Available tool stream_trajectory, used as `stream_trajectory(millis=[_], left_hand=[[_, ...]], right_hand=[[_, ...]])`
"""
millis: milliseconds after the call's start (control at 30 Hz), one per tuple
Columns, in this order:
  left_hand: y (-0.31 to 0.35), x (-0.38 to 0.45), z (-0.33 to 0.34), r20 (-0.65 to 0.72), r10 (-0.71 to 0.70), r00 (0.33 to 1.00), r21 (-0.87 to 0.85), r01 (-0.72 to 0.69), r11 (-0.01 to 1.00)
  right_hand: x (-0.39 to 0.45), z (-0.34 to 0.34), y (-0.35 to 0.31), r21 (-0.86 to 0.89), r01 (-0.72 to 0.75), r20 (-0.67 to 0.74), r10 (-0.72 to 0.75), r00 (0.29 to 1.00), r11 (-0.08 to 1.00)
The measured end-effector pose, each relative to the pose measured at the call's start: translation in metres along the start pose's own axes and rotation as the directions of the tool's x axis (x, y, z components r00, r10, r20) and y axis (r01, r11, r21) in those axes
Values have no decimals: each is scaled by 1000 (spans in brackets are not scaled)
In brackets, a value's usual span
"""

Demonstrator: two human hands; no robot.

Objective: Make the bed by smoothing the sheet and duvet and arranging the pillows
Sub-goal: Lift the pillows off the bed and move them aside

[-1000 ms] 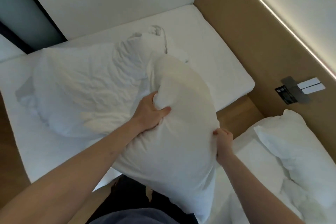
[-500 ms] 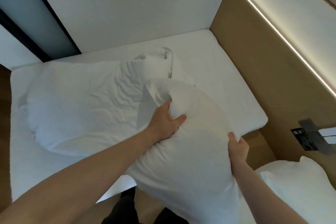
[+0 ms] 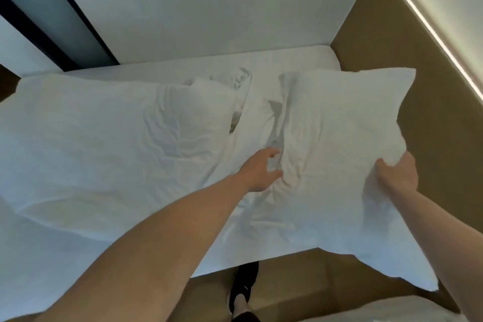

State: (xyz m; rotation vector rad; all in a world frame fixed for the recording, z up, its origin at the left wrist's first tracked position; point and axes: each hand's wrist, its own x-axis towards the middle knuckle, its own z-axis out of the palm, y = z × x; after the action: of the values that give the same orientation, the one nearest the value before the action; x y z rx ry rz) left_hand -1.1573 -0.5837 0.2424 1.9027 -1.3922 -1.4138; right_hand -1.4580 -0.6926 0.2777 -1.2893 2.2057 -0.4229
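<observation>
The right-hand pillow sits between both hands: left hand grips its left edge, right hand clutches its right edge.

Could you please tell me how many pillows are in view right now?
2: the left pillow lies on the bed; the right pillow is held by the left hand and right hand.

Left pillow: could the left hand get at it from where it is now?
Probably yes. The left hand grips the right pillow at its inner edge, and the left pillow lies just beside it on the bed, nothing between. It would have to let go first.
</observation>
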Motion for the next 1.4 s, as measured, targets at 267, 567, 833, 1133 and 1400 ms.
stream_trajectory(millis=[267,567,833,1133,1400], left_hand=[[-221,-62,-34,-76,-431,899,325,431,842],[-429,-116,-26,117,-739,664,-156,747,646],[-531,-89,-47,228,-819,526,-941,335,-47],[-456,-46,-316,-531,-716,453,-826,-85,558],[-349,-26,-459,-754,-224,618,-498,-315,808]], right_hand=[[-107,193,22,-138,105,554,-11,832,985],[-214,425,31,-102,-125,724,159,671,987],[-220,545,-12,294,-440,706,118,699,848],[-231,543,-217,637,-323,495,-49,868,700],[-227,494,-401,869,-360,469,-336,817,339]])
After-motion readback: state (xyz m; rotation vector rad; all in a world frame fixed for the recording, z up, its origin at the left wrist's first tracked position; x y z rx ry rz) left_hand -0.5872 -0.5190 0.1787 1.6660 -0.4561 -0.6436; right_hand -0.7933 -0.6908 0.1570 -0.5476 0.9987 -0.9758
